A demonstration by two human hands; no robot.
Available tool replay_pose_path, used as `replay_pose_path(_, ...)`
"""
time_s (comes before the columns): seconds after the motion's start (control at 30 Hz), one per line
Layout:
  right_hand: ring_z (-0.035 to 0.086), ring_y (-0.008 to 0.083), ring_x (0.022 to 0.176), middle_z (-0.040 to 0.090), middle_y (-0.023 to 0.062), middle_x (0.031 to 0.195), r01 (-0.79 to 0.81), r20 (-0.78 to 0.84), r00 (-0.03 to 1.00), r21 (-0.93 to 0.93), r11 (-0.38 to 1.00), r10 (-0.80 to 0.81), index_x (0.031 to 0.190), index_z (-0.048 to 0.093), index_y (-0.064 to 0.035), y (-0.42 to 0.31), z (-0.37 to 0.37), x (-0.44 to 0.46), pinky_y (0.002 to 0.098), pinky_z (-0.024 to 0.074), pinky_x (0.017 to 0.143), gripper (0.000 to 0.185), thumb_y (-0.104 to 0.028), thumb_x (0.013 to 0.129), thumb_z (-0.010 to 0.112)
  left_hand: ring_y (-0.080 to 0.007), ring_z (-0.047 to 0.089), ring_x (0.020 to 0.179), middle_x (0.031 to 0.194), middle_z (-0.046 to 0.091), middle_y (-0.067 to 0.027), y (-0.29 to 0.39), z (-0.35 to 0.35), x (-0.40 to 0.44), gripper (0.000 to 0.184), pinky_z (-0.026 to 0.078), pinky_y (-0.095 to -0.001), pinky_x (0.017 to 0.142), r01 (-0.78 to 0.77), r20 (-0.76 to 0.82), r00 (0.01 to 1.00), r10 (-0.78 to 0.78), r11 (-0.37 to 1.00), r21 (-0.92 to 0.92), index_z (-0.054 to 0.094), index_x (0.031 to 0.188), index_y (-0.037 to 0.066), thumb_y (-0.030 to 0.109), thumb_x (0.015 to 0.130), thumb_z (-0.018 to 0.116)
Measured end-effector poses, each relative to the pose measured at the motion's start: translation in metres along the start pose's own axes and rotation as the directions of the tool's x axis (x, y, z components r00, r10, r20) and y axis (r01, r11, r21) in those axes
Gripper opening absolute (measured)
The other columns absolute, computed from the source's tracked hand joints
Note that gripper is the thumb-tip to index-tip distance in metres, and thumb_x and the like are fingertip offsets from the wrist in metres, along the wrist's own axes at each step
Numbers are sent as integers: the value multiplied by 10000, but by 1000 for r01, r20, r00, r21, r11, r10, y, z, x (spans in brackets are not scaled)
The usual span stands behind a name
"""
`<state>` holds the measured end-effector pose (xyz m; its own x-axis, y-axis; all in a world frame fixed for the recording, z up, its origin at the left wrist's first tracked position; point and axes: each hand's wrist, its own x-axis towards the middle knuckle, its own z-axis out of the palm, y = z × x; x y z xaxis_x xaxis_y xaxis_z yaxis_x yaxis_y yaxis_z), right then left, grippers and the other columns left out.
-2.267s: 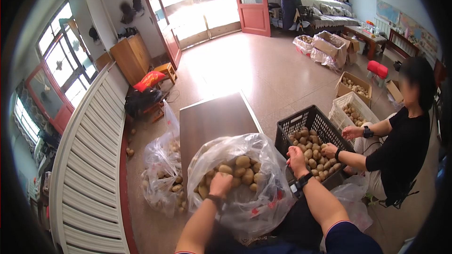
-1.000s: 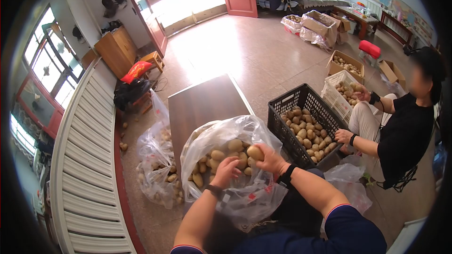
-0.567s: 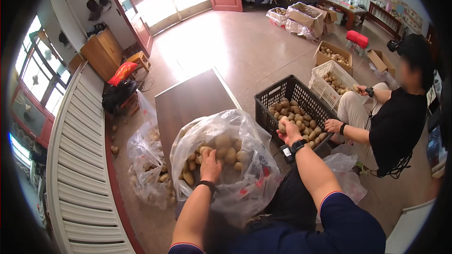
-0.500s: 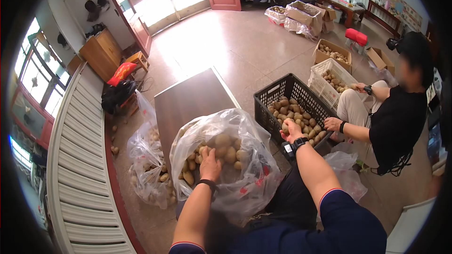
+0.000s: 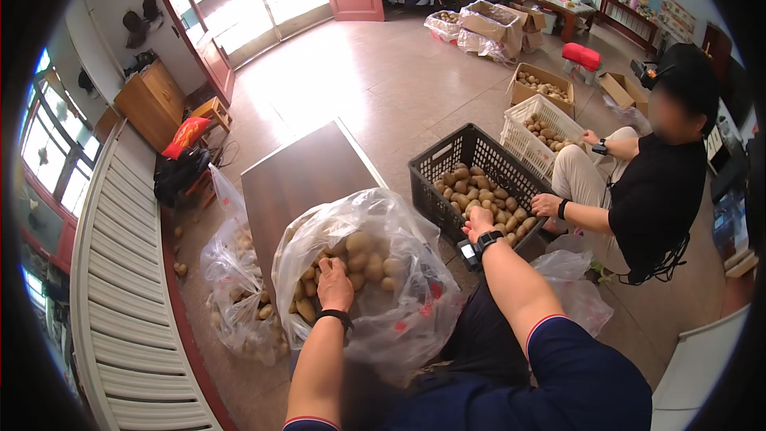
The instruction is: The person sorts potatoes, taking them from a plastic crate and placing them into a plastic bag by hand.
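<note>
My left hand (image 5: 336, 287) reaches into a clear plastic bag (image 5: 415, 231), its fingers curled round a potato among several potatoes (image 5: 363, 251). The bag stands with its mouth wide on a brown-topped table (image 5: 299, 164). My right hand (image 5: 480, 224) hangs over the near side of a black plastic crate (image 5: 423, 164), just above the potatoes (image 5: 484, 191) inside. No potato shows in its fingers, which look loosely bent; the palm side is hidden. Each wrist carries a dark band, the right one with a small device.
A seated co-worker (image 5: 658, 168) has one hand at the black crate and the other at a white crate (image 5: 519, 132) of potatoes. A cardboard box (image 5: 550, 104) of potatoes stands behind. Another potato bag (image 5: 231, 271) lies by the radiator (image 5: 120, 271). Clear plastic (image 5: 574, 287) lies at right.
The potato in my right hand has gone from view as that hand dipped toward the crate. My left hand reaches further among the bagged potatoes. The co-worker's far hand has drawn back slightly.
</note>
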<state>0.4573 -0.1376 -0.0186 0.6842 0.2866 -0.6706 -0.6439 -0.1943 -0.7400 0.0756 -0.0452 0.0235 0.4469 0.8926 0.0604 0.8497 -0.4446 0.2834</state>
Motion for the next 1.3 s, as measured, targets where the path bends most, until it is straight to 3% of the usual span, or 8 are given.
replay_pose_path(0.43,616,201,794,565,69,1045,199,368,921,-157,967,-130,1121,524,-74,17,30,-38,338,497,618,297,-242,893,614,-375,648,918,1242,485,-178,-1,6,-3,257,538,-477,748,-87,-19,996,88,995,42,522,1138,92,56,884,500)
replay_pose_path(0.97,675,192,820,615,143,1190,312,372,905,-252,916,-205,1344,465,6,19,45,-83,293,507,594,527,-195,885,628,-419,608,1011,1188,559,-235,-3,21,0,514,507,-490,873,-3,56,998,16,972,-234,463,1302,100,194,830,643)
replay_pose_path(1.03,671,191,830,656,121,1118,780,504,615,-270,565,-607,1262,546,0,17,50,-97,307,524,677,442,-176,867,637,-379,632,967,1141,591,-222,-4,32,4,523,528,-465,827,-39,42,998,56,943,-330,445,1316,74,191,846,642)
replay_pose_path(1.1,675,224,860,677,112,1032,779,546,607,-263,570,-577,1204,598,-19,21,47,-117,324,521,775,386,-158,847,647,-340,656,922,1094,622,-210,0,31,4,533,550,-441,782,-77,18,995,93,903,-422,428,1330,47,188,862,641)
replay_pose_path(1.17,658,282,964,660,120,1068,883,760,404,-179,433,-510,1212,593,-56,29,48,-134,363,517,850,411,-147,817,664,-233,680,847,1035,657,-157,24,7,-3,511,574,-360,671,346,418,907,50,477,-808,399,1350,18,181,913,606)
replay_pose_path(1.2,658,282,964,660,120,1068,883,760,403,-178,434,-510,1212,593,-56,31,49,-143,363,517,850,411,-147,817,664,-233,680,847,1035,657,-157,27,5,-4,511,574,-360,671,346,418,907,49,478,-807,399,1350,18,181,913,606)
replay_pose_path(1.27,636,299,1012,644,134,1106,996,847,-83,83,-24,-525,1203,593,-79,38,51,-161,380,520,863,428,-119,788,691,-168,682,817,1069,643,-116,30,2,-7,465,584,-305,633,457,517,841,159,302,-836,396,1354,31,177,948,570)
replay_pose_path(1.3,636,299,1012,644,134,1106,996,847,-85,85,-24,-524,1203,593,-79,43,53,-166,380,520,863,428,-119,788,691,-168,682,817,1069,643,-116,33,-3,-9,465,584,-305,633,457,516,842,157,302,-837,396,1354,31,177,948,570)
